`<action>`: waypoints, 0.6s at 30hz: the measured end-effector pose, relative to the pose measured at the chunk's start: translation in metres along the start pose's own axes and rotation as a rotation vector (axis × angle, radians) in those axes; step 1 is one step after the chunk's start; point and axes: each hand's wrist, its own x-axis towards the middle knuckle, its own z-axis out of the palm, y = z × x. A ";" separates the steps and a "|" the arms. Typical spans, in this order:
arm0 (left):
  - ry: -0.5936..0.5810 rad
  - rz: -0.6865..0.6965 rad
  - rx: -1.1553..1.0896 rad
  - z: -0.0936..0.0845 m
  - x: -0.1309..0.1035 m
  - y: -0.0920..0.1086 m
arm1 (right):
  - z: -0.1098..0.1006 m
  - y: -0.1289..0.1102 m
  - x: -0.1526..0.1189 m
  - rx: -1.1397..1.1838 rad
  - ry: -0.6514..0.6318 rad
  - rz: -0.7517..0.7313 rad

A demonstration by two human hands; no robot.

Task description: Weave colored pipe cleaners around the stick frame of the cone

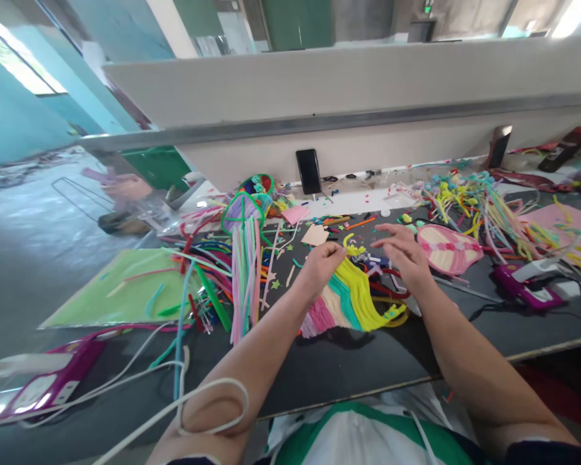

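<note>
A striped panel of pipe cleaners (363, 294), in pink, cream, teal and yellow bands, lies slanted in front of me on the dark table. My left hand (323, 263) is closed in a pinch at the upper end of its yellow band, beside some curled yellow ends (352, 247). To the right, my right hand (407, 256) is raised with fingers spread, holding nothing that I can see. Close beyond it lies a pink and cream leaf-shaped pipe-cleaner piece (449, 248).
Pipe-cleaner bundles (244, 278) hang from a purple round piece at left. A phone (308, 172) leans on the partition. Purple glue guns (527, 284) with cords lie at both sides. A white cable (213, 384) loops over my left forearm. Another person's hand (126, 188) shows far left.
</note>
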 end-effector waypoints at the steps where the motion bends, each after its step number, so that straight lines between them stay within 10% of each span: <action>1: -0.065 -0.048 -0.066 0.001 -0.002 0.002 | -0.001 0.004 0.001 0.054 0.020 0.040; 7: -0.333 -0.299 -0.369 0.009 -0.011 0.008 | 0.003 0.010 0.007 0.106 -0.204 -0.077; 18: -0.207 -0.192 -0.274 0.010 -0.009 0.001 | 0.019 0.012 0.003 0.044 -0.241 -0.045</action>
